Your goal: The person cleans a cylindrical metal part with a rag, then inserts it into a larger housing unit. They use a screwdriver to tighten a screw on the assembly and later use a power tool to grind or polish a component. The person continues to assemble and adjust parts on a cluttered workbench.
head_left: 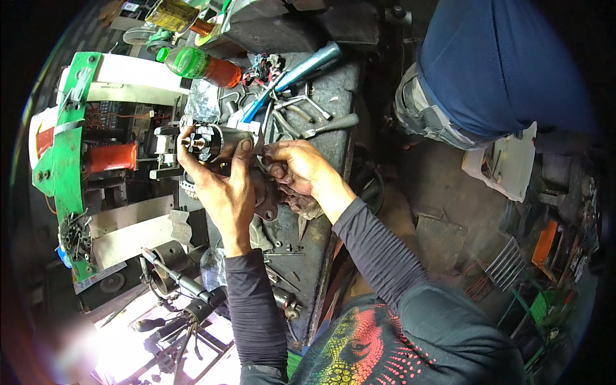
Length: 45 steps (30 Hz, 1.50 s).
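Observation:
My left hand [224,196] is wrapped round a dark metal cylinder [227,145], which looks like a starter motor part. It has a black rim and a copper-coloured stud on its left end. The thumb lies along the cylinder's near side. Just right of it, my right hand [307,168] is closed, fingertips pinched close to the cylinder's right end. Whatever they hold is hidden. Beneath the hands lie a dirty rag [303,204] and a dark metal bracket [267,206]. A blue-handled hammer [282,82] rests beyond the cylinder.
Wrenches [313,106] and a wooden-handled tool [332,126] lie on the dark workbench [343,86]. A green-capped bottle of red liquid [202,65] lies at the back. On the left stands a green metal frame [67,147]. A person in blue trousers [494,64] is at the upper right.

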Motion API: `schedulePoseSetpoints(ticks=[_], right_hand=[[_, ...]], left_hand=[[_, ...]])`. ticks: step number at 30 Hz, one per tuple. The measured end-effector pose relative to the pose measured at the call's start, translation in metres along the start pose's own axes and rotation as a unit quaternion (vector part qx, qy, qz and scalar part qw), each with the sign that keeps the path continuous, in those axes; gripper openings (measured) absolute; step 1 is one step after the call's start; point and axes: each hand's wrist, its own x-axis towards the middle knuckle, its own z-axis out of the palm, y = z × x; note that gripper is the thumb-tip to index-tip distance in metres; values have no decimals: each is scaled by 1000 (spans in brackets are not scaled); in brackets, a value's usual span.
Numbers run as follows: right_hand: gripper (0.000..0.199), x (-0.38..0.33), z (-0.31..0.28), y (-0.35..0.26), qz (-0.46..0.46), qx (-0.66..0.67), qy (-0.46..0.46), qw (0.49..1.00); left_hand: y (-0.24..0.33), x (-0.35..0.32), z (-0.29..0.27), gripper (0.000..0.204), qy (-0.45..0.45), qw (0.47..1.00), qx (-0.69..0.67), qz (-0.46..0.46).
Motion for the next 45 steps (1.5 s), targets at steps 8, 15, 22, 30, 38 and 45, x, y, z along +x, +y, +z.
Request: schedulePoseSetpoints(ticks=[8, 15, 22, 30, 38, 45], right_hand=[[17, 9, 4, -1, 20, -35, -22, 999], [19, 12, -10, -10, 63, -6, -79, 995], [17, 14, -12, -18, 67, -34, -97, 992], [23, 26, -27, -27, 132, 15, -221, 966], [23, 25, -22, -28, 108, -24, -216, 970], [24, 28, -25, -21, 38, -31, -252, 966]], left_hand=[[-8, 2, -1, 81, 0, 999, 33, 3], [-6, 2, 0, 78, -4, 1000, 8, -30], [-4, 2, 6, 76, 36, 998, 40, -11], [-8, -9, -1, 53, 29, 990, 132, -42], [-13, -17, -13, 66, -90, 905, 374, 183], [-17, -24, -15, 61, -66, 928, 326, 168]])
